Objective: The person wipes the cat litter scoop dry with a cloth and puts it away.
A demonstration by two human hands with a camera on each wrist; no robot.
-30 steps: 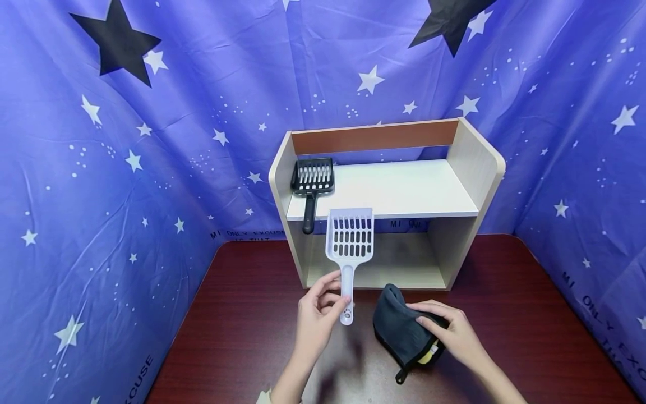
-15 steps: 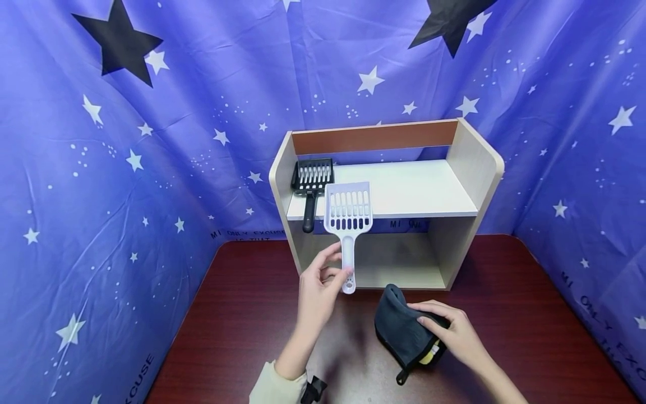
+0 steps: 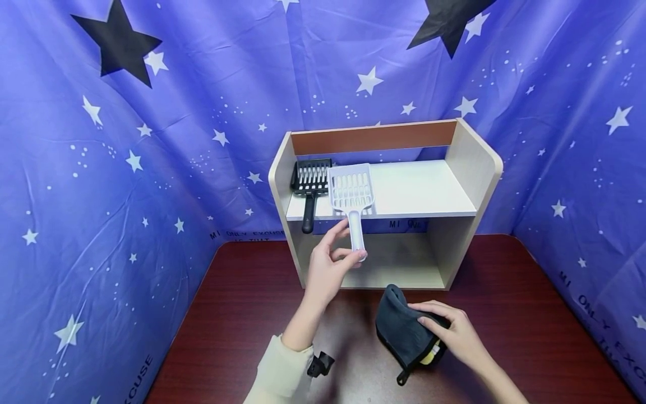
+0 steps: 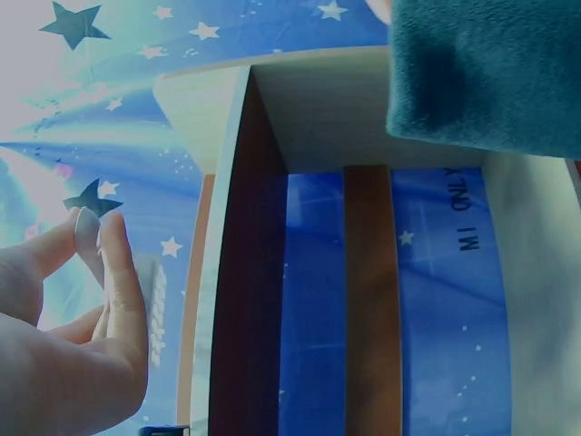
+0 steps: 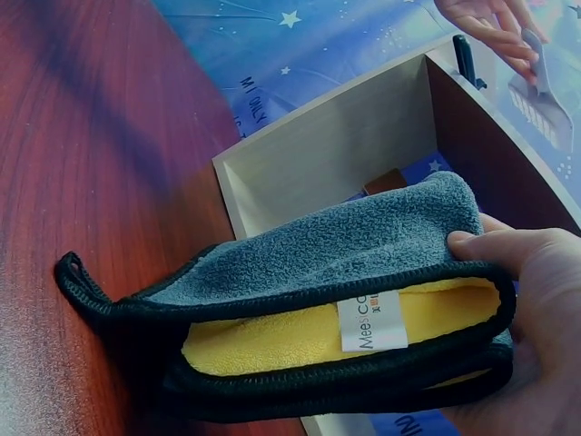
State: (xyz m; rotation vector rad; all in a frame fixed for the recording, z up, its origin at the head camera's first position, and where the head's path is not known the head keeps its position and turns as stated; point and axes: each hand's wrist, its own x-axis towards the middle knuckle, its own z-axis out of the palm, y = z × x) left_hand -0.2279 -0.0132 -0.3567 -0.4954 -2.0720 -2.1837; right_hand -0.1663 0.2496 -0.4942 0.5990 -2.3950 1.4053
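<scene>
My left hand (image 3: 330,264) pinches a white slotted litter scoop (image 3: 353,182) by the end of its handle. The scoop's head is over the upper shelf; whether it touches the shelf I cannot tell. To its left a black litter scoop (image 3: 312,178) lies on that shelf, handle jutting past the front edge. My right hand (image 3: 456,331) grips a folded grey cloth (image 3: 406,331) in front of the shelf unit. The right wrist view shows the cloth's yellow inside (image 5: 263,345), black edging, white label and hanging loop. In the left wrist view the scoop is mostly hidden behind my fingers (image 4: 127,291).
A wooden two-tier shelf unit (image 3: 481,168) with a white upper shelf (image 3: 419,185) stands at the back of the dark red table (image 3: 227,331). Blue star-printed curtains (image 3: 217,84) hang behind and at both sides. A black strap device (image 3: 320,365) is at my left sleeve.
My left hand has moved up and forward, bringing the white litter scoop from in front of the unit to over the upper shelf. My right hand and the cloth have hardly moved.
</scene>
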